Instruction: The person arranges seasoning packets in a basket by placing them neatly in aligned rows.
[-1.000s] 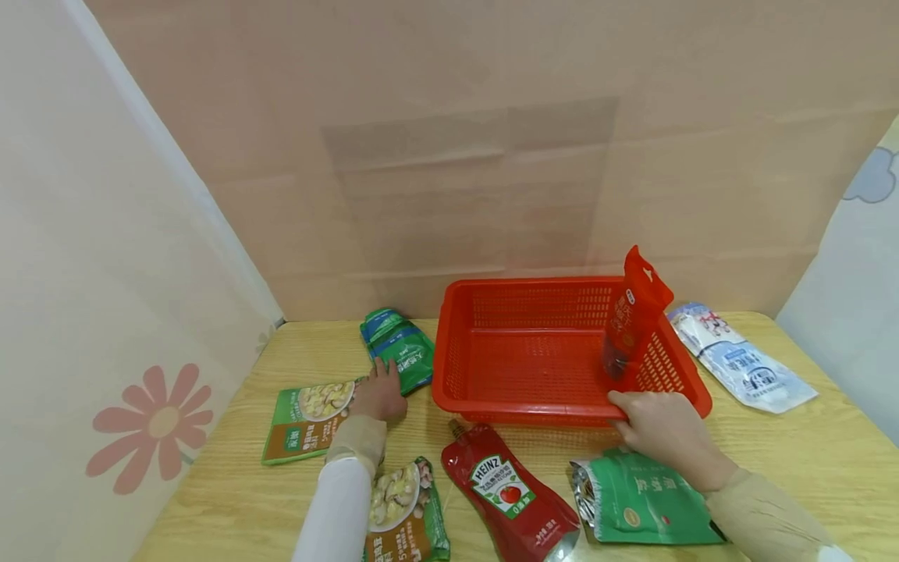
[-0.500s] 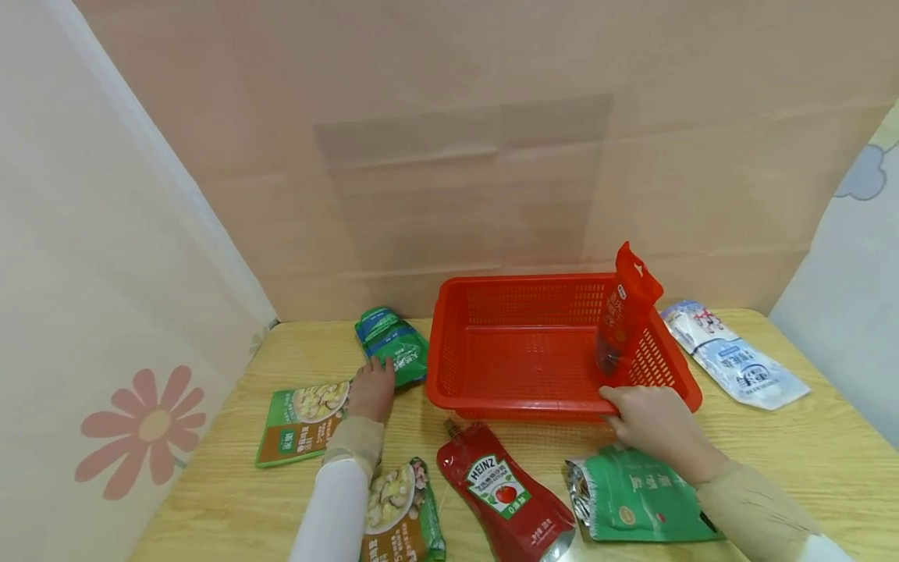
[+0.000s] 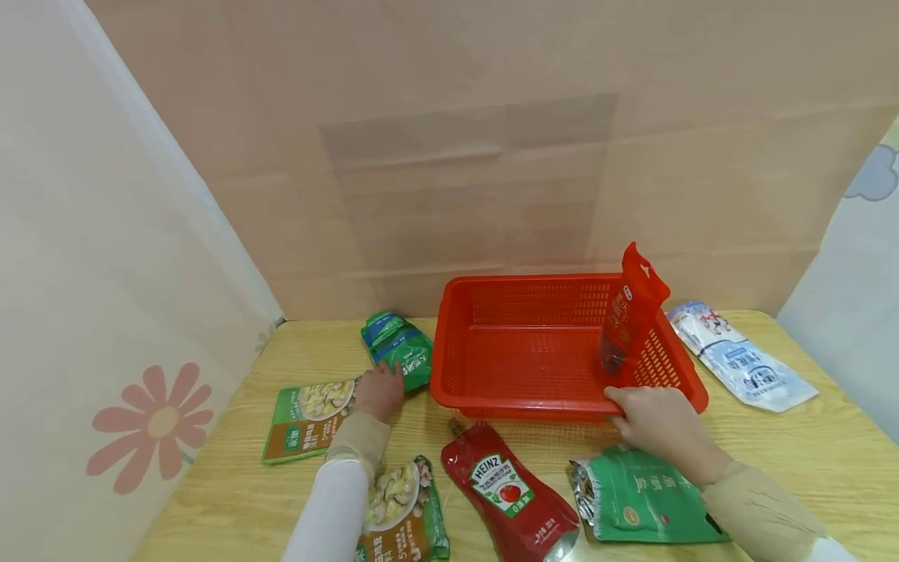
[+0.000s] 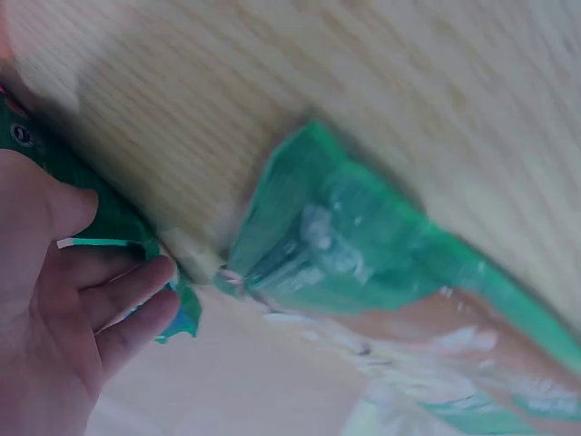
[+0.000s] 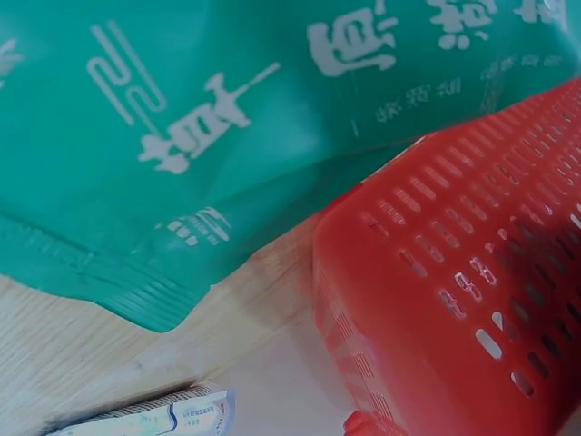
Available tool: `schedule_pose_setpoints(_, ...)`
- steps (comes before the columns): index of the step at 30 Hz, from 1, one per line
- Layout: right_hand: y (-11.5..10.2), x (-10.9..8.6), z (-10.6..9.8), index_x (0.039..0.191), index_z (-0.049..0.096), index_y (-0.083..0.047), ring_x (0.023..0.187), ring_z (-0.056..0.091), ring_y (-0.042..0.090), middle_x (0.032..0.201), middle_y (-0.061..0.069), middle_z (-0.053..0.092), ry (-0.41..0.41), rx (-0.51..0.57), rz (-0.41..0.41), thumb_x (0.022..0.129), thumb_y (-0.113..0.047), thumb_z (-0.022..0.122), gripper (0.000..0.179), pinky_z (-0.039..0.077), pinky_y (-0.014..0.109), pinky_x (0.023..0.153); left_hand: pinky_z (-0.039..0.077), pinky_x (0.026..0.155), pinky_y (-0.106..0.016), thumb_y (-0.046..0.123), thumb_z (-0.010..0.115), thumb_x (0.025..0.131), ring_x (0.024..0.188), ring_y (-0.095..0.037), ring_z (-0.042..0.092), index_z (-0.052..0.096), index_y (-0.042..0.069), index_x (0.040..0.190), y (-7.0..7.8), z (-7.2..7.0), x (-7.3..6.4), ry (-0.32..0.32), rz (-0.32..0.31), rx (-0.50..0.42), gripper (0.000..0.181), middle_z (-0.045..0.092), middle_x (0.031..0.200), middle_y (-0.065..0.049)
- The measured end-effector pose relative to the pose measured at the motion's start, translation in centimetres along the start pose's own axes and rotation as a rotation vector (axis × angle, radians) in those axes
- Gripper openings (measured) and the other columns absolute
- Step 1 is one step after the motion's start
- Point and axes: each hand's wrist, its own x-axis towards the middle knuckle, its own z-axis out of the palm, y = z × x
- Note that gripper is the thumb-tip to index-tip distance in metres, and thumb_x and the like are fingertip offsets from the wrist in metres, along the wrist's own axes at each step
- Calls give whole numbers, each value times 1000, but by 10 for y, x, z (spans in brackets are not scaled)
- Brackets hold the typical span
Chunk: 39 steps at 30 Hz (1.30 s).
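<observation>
My left hand (image 3: 380,393) is at the near end of a green-and-blue packet (image 3: 413,355) left of the basket. In the left wrist view, thumb and curled fingers pinch that packet's green edge (image 4: 104,204). My right hand (image 3: 659,425) grips the front rim of a red plastic basket (image 3: 520,410), near its right corner, thumb over the rim. Inside the basket a red packet (image 3: 630,308) stands upright, leaning at the right wall. Below the right hand lies a green pouch (image 3: 642,499), which also fills much of the right wrist view.
Two brown-and-green food packets, one flat at left (image 3: 305,421) and one nearer (image 3: 403,507), lie around my left forearm. A Heinz ketchup pouch (image 3: 509,496) lies before the basket. Right of it rests a white-and-blue pouch (image 3: 744,359). A draped cloth wall (image 3: 477,156) stands behind.
My left fingers have curled in at the near end of the green-and-blue packet, which has barely shifted. The right hand keeps its grip on the basket rim.
</observation>
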Motion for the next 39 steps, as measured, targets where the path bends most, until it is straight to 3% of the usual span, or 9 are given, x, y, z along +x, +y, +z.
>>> schedule_pose_setpoints(2,1,0,0,83,64,-15,46,36,6,49,-11,39,-1,4,2,73,-16,74,14,29,24,44,53,86,-41,12,43,98,111,-34,61,53,-1,132,2,-4,0,-14,7,34,38,60,123,-28)
schedule_pose_setpoints(7,2,0,0,79,62,-16,46,36,5,49,-11,38,17,7,-9,73,-15,73,13,29,23,44,44,103,-41,15,43,99,130,-35,48,56,3,131,4,-10,1,-52,10,85,37,50,138,-24)
schedule_pose_setpoints(10,2,-1,1,84,66,-15,46,36,5,48,-11,39,21,3,-3,73,-16,73,13,29,23,44,38,110,-43,16,49,97,138,-34,40,58,6,129,2,-7,2,-28,38,112,35,43,147,-19)
schedule_pose_setpoints(15,1,-5,4,88,69,-14,47,36,5,49,-11,40,21,5,-5,72,-17,75,18,31,23,44,37,110,-45,12,54,94,140,-32,37,51,9,135,2,5,2,15,72,135,41,37,151,-18)
schedule_pose_setpoints(18,0,-5,7,83,66,-16,47,35,4,50,-12,38,39,3,-28,72,-17,75,15,31,21,44,39,108,-46,8,52,95,138,-34,39,47,14,140,2,9,0,25,69,110,45,38,150,-19)
schedule_pose_setpoints(22,-1,-3,8,82,66,-16,47,33,4,50,-11,36,65,-4,-27,71,-16,75,14,29,21,45,39,107,-48,4,47,96,135,-38,41,47,22,140,2,4,-1,26,73,40,48,40,148,-21)
schedule_pose_setpoints(26,-1,-1,6,84,67,-15,46,33,5,50,-11,37,68,-6,-23,72,-16,75,15,29,22,44,39,107,-50,-2,45,95,132,-40,44,47,20,140,2,-6,-2,-9,63,-58,50,40,148,-22)
schedule_pose_setpoints(31,-1,-3,6,85,67,-16,46,33,5,49,-11,36,57,-6,-13,73,-16,74,14,27,22,44,40,104,-53,-7,48,93,129,-41,48,44,19,141,3,-7,-2,-43,47,-141,55,39,149,-20)
schedule_pose_setpoints(39,1,-3,5,84,67,-15,46,31,5,49,-10,34,72,-10,-11,72,-14,72,13,25,21,44,43,101,-53,-1,54,92,119,-39,55,40,16,145,2,5,9,28,-6,-187,57,47,143,-15)
